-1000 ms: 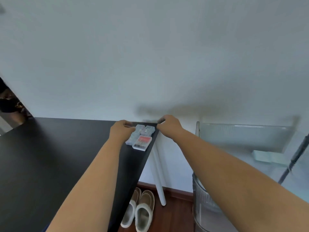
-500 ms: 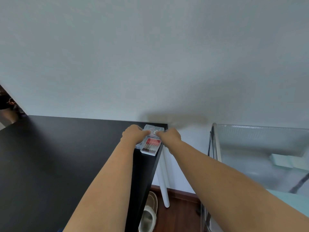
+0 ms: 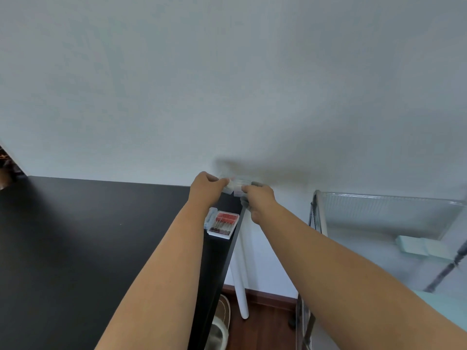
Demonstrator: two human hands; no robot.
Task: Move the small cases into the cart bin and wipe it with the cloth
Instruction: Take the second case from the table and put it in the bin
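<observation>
Counter (image 3: pixel 88 236): black top filling the lower left; its right edge runs down past the forearms, its far edge meets the pale wall.
Left hand (image 3: pixel 206 192): reaches to the far right corner of the counter, fingers curled and pinching the left end of a cluster of clear cases.
Clear small cases (image 3: pixel 233 185): held up at the corner between the two hands, blurred; how many there are cannot be told, nor whether they are clear of the counter or touching it.
Red-filled case (image 3: pixel 222 224): lies flat on the counter, just beside the right edge and nearer the person than the held cases; a clear lid shows red and dark contents. A smaller pale case (image 3: pixel 210 218) sits touching its left side.
Right hand (image 3: pixel 260 200): meets the left hand at the corner, fingers curled round the right end of the clear cases; the two hands are close together, both gripping.
Table leg (image 3: pixel 241 274): white, round, standing under the counter's right edge on a brown wooden floor.
Slipper (image 3: pixel 219 322): pale, on the floor below the counter's edge, partly hidden.
Cart bin (image 3: pixel 379 210): translucent, ribbed wall, to the right of the counter and well apart from the hands.
Cloth (image 3: pixel 417 245): pale green, folded, seen through the bin's haze; whether it lies inside the bin is unclear.
</observation>
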